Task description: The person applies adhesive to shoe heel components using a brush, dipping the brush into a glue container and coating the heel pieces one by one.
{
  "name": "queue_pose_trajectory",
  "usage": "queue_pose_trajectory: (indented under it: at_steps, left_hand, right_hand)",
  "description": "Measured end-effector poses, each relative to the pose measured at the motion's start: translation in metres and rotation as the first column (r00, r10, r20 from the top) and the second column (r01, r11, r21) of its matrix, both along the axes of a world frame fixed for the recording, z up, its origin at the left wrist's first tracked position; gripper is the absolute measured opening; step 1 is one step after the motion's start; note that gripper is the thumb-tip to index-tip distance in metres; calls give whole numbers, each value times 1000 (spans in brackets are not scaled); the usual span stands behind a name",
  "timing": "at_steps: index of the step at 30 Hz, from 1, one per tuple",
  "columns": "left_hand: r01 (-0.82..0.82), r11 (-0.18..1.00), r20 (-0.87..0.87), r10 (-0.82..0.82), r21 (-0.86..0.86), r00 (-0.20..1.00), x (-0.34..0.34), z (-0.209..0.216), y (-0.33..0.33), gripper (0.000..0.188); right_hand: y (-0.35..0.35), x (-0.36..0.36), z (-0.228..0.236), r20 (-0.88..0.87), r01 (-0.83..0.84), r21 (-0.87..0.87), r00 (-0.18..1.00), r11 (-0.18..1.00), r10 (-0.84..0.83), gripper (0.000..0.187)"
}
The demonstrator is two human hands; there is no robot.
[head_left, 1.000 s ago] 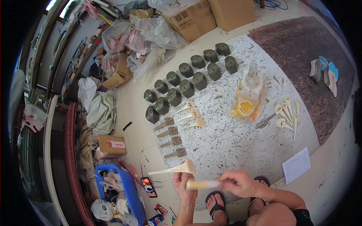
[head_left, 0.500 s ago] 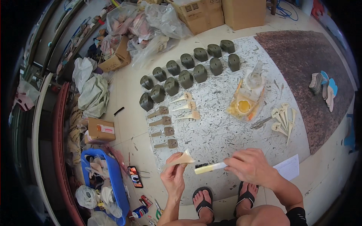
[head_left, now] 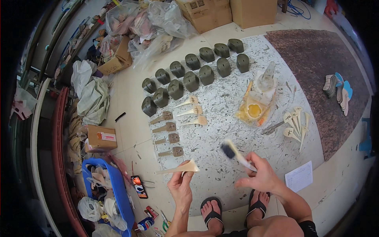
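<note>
My left hand [head_left: 181, 185] pinches a cream stiletto shoe heel [head_left: 175, 170], its wide end to the right and its thin stem pointing left. My right hand [head_left: 261, 173] grips a brush [head_left: 237, 153] by its pale handle, black bristles up and to the left, apart from the heel. Beyond my left hand lie a column of brown heels [head_left: 170, 126] and a few cream heels [head_left: 196, 110] with dark marks. More cream heels [head_left: 293, 123] are bunched at the right, near a glue container [head_left: 254, 111] with a yellow opening in an orange-stained wrapping.
Two rows of dark olive block heels [head_left: 191, 81] stand on the paint-marked white board [head_left: 221, 130]. A brown sheet [head_left: 312, 63] carries stacked insole-like pieces [head_left: 343, 93]. Paper [head_left: 299, 176] lies right; a blue bin [head_left: 127, 197], phone [head_left: 139, 187] and cardboard box [head_left: 102, 137] are left.
The brush has moved up and away from the heel, its bristles now turned toward the far side. My left hand has tilted the heel so its stem lies nearly level.
</note>
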State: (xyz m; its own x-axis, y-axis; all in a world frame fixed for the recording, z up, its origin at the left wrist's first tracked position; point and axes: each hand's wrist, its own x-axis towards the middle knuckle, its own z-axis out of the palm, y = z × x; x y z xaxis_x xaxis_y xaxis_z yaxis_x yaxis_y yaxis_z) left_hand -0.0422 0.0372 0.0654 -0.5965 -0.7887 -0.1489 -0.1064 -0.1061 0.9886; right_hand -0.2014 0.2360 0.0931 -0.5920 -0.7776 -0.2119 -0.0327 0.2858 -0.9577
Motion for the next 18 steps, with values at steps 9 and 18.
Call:
queue_pose_trajectory:
  at_steps: [9,18]
  left_hand:
    - [160,952,-1,-166,260,986,-13,-16,16,32]
    - [173,933,120,-220,317,968,-37,-53,12,35]
  right_hand:
    - [-55,8,-36,303,22,-138,953,990,21,69]
    - [-77,-20,-60,480,41,13,876,999,-42,52]
